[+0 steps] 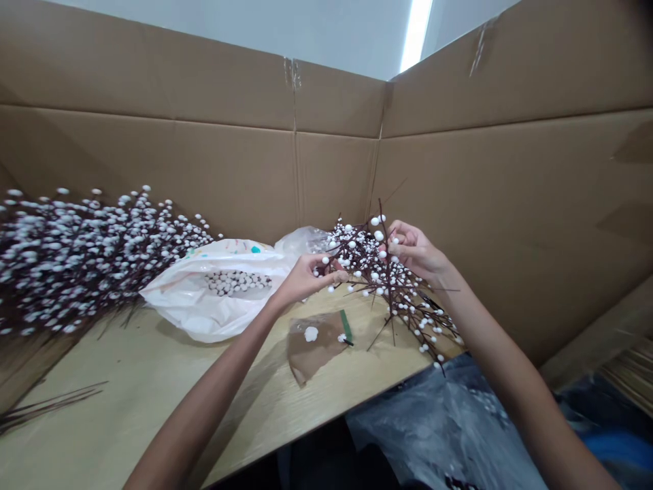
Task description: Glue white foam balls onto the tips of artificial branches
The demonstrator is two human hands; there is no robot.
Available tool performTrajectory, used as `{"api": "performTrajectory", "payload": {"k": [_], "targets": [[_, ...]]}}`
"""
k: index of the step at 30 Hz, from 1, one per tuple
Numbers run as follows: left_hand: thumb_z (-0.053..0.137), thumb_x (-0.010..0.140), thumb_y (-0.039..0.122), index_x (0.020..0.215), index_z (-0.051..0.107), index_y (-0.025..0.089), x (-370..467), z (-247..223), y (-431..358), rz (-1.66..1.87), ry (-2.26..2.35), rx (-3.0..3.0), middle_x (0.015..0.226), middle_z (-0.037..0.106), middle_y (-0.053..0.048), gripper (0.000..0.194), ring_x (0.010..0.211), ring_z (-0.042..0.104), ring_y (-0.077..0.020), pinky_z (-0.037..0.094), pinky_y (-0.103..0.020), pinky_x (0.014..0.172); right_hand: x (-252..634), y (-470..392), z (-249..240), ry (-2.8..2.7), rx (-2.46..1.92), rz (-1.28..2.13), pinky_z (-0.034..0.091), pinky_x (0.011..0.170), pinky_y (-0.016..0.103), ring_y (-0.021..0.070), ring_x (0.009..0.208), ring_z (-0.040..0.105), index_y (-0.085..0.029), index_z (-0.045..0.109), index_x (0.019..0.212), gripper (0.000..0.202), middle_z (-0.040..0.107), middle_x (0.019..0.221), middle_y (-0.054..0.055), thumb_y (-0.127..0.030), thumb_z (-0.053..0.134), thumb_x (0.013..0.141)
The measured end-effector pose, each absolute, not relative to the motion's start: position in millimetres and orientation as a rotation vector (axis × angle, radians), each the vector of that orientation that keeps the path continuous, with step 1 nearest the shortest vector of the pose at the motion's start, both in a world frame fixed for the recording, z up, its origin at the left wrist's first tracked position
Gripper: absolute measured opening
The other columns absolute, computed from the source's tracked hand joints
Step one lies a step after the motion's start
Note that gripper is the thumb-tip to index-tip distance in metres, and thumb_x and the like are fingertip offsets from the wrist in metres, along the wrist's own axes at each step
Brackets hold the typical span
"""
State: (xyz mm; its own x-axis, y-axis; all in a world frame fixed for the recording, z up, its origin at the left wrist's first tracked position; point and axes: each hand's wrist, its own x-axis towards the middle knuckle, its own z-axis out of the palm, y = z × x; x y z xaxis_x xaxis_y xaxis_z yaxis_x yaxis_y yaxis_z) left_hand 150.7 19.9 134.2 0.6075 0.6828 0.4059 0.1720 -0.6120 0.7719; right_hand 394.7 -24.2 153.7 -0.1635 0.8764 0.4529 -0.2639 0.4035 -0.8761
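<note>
My left hand [309, 278] is closed, thumb and fingers pinched on a side twig of a brown artificial berry branch [388, 286]. My right hand [415, 252] pinches the same branch near its upper part, beside several white berries. The branch stands roughly upright between both hands. Behind and below it lies a pile of similar white-berry branches [408, 292], so parts of the held one blend in. On the table in front, a piece of brown cardboard [306, 361] carries a white blob [311, 334] and a small dark stick with a white-smeared tip [343, 338].
A white plastic bag [178, 309] of loose white berries lies open left of my left hand. A large bundle of berry branches [92, 258] fills the far left. Bare stems [56, 401] lie at the table's left. Cardboard walls [229, 163] enclose the back and right; grey plastic [433, 422] hangs beyond the front edge.
</note>
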Motion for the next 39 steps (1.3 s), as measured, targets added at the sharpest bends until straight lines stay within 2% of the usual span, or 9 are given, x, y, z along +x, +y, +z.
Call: {"api": "performTrajectory", "payload": {"k": [7, 13, 17, 24, 28, 33, 39], "targets": [[0.066, 0.077, 0.042, 0.077, 0.065, 0.013, 147, 132, 32, 0.854, 0.615, 2.165, 0.063, 0.056, 0.0, 0.03, 0.056, 0.043, -0.0087, 0.032, -0.02, 0.054, 404, -22, 150, -1.376, -0.54, 1.103, 0.056, 0.057, 0.018, 0.0099, 0.064, 0.068, -0.021, 0.056, 0.084, 0.034, 0.062, 0.063, -0.008, -0.018, 0.082, 0.063], [0.064, 0.077, 0.044, 0.075, 0.064, 0.012, 143, 131, 40, 0.712, 0.618, 2.195, 0.056, 0.049, 0.003, 0.032, 0.051, 0.04, -0.008, 0.029, -0.02, 0.049, 408, -30, 153, -1.575, -0.525, 1.059, 0.054, 0.054, 0.019, 0.0121, 0.059, 0.069, -0.019, 0.052, 0.078, 0.04, 0.069, 0.065, -0.003, -0.021, 0.086, 0.057], [0.065, 0.076, 0.043, 0.076, 0.064, 0.012, 143, 133, 42, 0.682, 0.61, 2.209, 0.057, 0.05, 0.002, 0.032, 0.051, 0.041, -0.008, 0.03, -0.02, 0.049, 408, -35, 159, -1.671, -0.501, 1.08, 0.055, 0.053, 0.022, 0.0144, 0.059, 0.069, -0.019, 0.051, 0.076, 0.039, 0.07, 0.065, -0.001, -0.019, 0.086, 0.057], [0.065, 0.078, 0.044, 0.078, 0.064, 0.013, 148, 141, 35, 0.559, 0.501, 2.258, 0.058, 0.05, 0.003, 0.032, 0.051, 0.043, -0.0068, 0.031, -0.019, 0.048, 393, -47, 169, -1.73, -0.485, 1.188, 0.056, 0.051, 0.021, 0.0129, 0.058, 0.068, -0.018, 0.055, 0.077, 0.034, 0.068, 0.066, -0.002, -0.017, 0.084, 0.06], [0.063, 0.08, 0.048, 0.084, 0.061, 0.015, 147, 139, 34, 0.457, 0.474, 2.18, 0.058, 0.052, 0.002, 0.034, 0.047, 0.046, -0.007, 0.034, -0.018, 0.045, 378, -60, 178, -1.642, -0.548, 1.093, 0.054, 0.049, 0.017, 0.0099, 0.056, 0.066, -0.018, 0.058, 0.079, 0.03, 0.066, 0.068, -0.003, -0.013, 0.082, 0.062], [0.06, 0.081, 0.05, 0.077, 0.059, 0.015, 145, 131, 36, 0.348, 0.436, 1.947, 0.059, 0.054, 0.002, 0.036, 0.048, 0.052, -0.0081, 0.04, -0.019, 0.046, 377, -58, 188, -1.501, -0.604, 1.006, 0.052, 0.048, 0.017, 0.0098, 0.058, 0.064, -0.02, 0.057, 0.081, 0.029, 0.062, 0.064, -0.005, -0.016, 0.08, 0.064], [0.064, 0.077, 0.052, 0.09, 0.06, 0.014, 147, 120, 26, 0.262, 0.372, 1.562, 0.073, 0.07, -0.006, 0.041, 0.056, 0.064, -0.0141, 0.046, -0.023, 0.051, 386, -39, 190, -1.403, -0.609, 1.028, 0.052, 0.056, 0.018, 0.0079, 0.065, 0.062, -0.023, 0.052, 0.081, 0.033, 0.063, 0.078, -0.006, -0.027, 0.081, 0.065]]}}
